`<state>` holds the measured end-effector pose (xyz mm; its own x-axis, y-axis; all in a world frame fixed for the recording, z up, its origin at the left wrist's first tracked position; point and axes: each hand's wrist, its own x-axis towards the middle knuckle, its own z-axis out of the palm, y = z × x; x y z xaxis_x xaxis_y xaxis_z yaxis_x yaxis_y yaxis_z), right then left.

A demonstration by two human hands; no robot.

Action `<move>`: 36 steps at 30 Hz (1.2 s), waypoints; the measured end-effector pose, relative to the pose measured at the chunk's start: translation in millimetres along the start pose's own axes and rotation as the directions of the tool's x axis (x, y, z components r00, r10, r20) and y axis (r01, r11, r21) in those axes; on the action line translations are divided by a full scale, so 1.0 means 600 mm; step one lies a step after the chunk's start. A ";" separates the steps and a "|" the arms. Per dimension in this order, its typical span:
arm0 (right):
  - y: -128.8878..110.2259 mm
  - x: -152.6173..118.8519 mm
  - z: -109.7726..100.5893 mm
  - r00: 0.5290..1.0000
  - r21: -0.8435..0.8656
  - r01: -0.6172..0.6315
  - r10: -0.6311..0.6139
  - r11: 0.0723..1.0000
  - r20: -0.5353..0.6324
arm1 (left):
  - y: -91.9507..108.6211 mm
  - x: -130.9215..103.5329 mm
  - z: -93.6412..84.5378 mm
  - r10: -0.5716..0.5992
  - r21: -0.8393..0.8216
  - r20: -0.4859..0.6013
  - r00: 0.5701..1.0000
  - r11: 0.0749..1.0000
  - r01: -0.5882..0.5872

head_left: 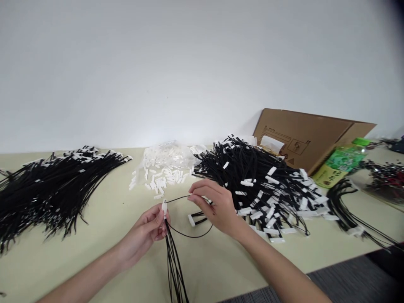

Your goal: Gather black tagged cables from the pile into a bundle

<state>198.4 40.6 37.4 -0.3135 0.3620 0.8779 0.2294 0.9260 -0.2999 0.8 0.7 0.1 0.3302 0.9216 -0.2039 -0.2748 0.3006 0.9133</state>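
My left hand (151,224) pinches a white connector housing (164,207) between thumb and fingers. Several black wires (173,261) hang down from that housing toward the front of the table. To the right, my right hand (214,204) is closed on a single black wire, which loops from the top of the housing to my fingertips and back below. Just under my right hand lies another white connector (191,220) with black wires, partly hidden by the hand. Loose white connector housings (160,180) are scattered behind my left hand.
A clear plastic bag (167,155) of white housings lies at the back. Piles of black wires lie left (63,185) and right (249,164), the right one with white connectors. Further right are a cardboard piece (309,134), a green-labelled bottle (341,164) and a wire bundle (344,206).
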 end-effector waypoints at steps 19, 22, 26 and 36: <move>-0.026 -0.006 0.008 0.856 0.585 -0.517 0.364 0.625 0.367 | 0.007 -0.010 0.008 -0.004 -0.044 0.091 0.996 0.999 0.008; -0.018 -0.007 0.007 0.847 0.570 -0.532 0.403 0.626 0.348 | 0.006 -0.010 0.005 -0.002 -0.052 0.113 0.994 0.999 0.007; -0.015 -0.006 0.005 0.844 0.531 -0.536 0.413 0.656 0.341 | 0.004 -0.008 0.000 0.009 -0.073 0.112 0.994 0.997 -0.001; -0.013 -0.002 -0.002 0.842 0.535 -0.537 0.455 0.652 0.290 | 0.001 -0.004 -0.002 0.007 -0.121 0.114 0.993 0.993 0.007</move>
<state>198.0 32.7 39.4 -0.4270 0.7571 0.4944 -0.1755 0.4670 -0.8667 -1.1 -1.0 0.7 0.4289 0.8897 -0.1565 -0.3796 0.3347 0.8625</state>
